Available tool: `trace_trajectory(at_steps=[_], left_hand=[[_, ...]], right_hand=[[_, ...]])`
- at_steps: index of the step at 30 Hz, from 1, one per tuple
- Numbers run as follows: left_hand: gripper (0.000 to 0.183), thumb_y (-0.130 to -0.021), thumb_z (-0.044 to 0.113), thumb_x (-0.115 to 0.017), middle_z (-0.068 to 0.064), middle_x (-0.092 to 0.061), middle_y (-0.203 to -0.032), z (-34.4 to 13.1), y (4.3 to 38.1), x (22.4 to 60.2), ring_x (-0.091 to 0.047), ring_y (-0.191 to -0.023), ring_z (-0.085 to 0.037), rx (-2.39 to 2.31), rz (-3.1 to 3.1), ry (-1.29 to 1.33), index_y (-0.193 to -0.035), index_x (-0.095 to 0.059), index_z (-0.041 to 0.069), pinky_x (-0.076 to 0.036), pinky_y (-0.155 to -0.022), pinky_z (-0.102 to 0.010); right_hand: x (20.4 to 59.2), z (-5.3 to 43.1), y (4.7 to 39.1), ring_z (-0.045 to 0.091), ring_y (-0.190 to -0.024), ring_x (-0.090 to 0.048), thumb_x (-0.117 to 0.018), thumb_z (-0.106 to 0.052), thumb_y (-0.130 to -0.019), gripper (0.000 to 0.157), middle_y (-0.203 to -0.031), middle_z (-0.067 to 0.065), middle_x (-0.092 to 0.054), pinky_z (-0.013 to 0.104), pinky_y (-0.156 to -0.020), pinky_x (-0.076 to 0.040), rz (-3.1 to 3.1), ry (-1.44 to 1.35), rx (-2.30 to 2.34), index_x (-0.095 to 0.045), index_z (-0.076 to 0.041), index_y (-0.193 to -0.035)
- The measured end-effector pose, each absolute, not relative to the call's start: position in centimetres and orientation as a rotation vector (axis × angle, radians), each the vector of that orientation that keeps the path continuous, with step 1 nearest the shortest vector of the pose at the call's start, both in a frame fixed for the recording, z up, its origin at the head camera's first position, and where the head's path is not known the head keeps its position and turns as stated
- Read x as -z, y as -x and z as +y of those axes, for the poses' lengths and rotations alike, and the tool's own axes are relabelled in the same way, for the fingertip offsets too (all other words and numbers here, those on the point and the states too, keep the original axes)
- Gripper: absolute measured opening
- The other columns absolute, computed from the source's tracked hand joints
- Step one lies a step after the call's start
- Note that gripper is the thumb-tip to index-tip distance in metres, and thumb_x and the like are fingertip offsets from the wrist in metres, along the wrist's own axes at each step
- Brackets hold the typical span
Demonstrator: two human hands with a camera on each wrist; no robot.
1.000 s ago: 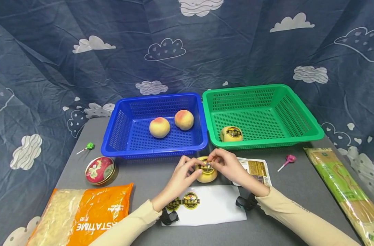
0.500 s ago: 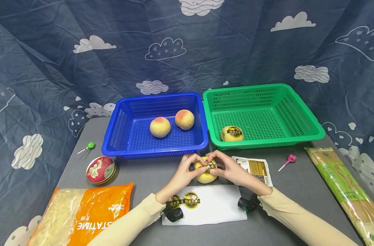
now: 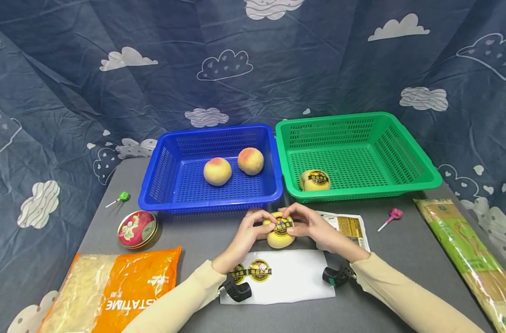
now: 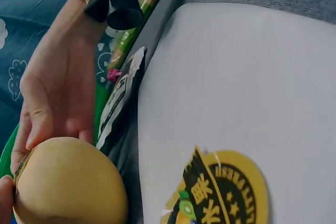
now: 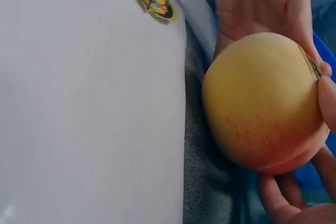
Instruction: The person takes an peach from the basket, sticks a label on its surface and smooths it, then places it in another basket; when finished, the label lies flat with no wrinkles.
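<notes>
A yellow peach (image 3: 280,241) with a blush sits at mid-table, held from both sides. A black-and-gold label sticker (image 3: 281,225) lies across its top. My left hand (image 3: 249,231) curls its fingers around the left side, thumb at the sticker's end. My right hand (image 3: 313,225) grips the other side, its thumb on the sticker's right end. In the right wrist view, right-hand fingers (image 5: 286,203) reach under the peach's reddish side. Just in front lies a white backing sheet (image 3: 294,277) bearing more label stickers (image 3: 259,271), one partly behind my left wrist.
Behind stand a blue basket (image 3: 211,203) with two peaches and a green basket (image 3: 361,188) with labelled fruit. A round red tin (image 3: 137,229), an orange pasta bag (image 3: 140,282) and a lollipop (image 3: 123,196) lie left. Right are a printed packet (image 3: 350,229), another lollipop (image 3: 396,213) and a long noodle pack (image 3: 465,249).
Both hands have settled closer around the peach. Their fingertips and thumbs, earlier over the top of the sticker, now press its two ends flat against the fruit.
</notes>
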State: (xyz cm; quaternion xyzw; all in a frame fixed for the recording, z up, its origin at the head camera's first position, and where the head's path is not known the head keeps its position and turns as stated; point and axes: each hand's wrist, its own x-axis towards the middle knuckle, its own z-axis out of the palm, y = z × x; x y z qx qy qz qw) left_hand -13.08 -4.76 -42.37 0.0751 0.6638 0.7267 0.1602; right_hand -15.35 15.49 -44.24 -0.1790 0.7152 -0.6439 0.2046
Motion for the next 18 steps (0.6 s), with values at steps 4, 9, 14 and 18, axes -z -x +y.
trace_trajectory(at_steps=[4, 9, 14, 18], left_hand=[[0.017, -0.085, 0.001, -0.054, -0.010, -0.036, -0.105, -4.92, 13.06, 42.45, -0.048, -0.091, -0.016, -2.083, 1.861, -0.217, -0.097, -0.054, -0.011, -0.049, -0.077, -0.034], [0.016, -0.082, 0.005, -0.063, -0.009, -0.039, -0.106, -4.90, 12.72, 42.10, -0.038, -0.100, -0.021, -1.884, 2.165, -0.426, -0.095, -0.056, -0.003, -0.040, -0.084, -0.039], [0.025, -0.073, 0.003, -0.072, -0.011, -0.038, -0.103, -4.54, 12.38, 41.59, -0.034, -0.101, -0.027, -1.793, 2.345, -0.525, -0.090, -0.055, 0.000, -0.031, -0.088, -0.051], [0.020, -0.075, 0.001, -0.069, -0.013, -0.041, -0.102, -4.54, 12.25, 41.59, -0.034, -0.100, -0.028, -1.820, 2.343, -0.536, -0.091, -0.056, -0.002, -0.029, -0.089, -0.052]], right_hand=[[44.15, 15.81, 15.41, 0.033, -0.123, -0.035, -0.060, -0.005, -0.084, 0.032, -0.135, 0.018, -0.038, 0.042, -0.096, -0.033, 1.869, 0.406, 1.849, -0.046, 0.003, -0.112], [44.01, 15.59, 15.32, 0.032, -0.118, -0.040, -0.061, -0.011, -0.085, 0.033, -0.131, 0.017, -0.042, 0.041, -0.092, -0.038, 1.929, 0.401, 1.820, -0.046, 0.002, -0.111], [44.09, 15.61, 15.45, 0.032, -0.114, -0.044, -0.060, -0.009, -0.086, 0.028, -0.128, 0.016, -0.045, 0.037, -0.087, -0.043, 1.982, 0.416, 1.802, -0.048, 0.001, -0.110], [44.06, 15.60, 15.37, 0.032, -0.114, -0.044, -0.058, -0.007, -0.086, 0.029, -0.127, 0.017, -0.045, 0.039, -0.090, -0.041, 1.953, 0.385, 1.821, -0.048, 0.002, -0.111]])
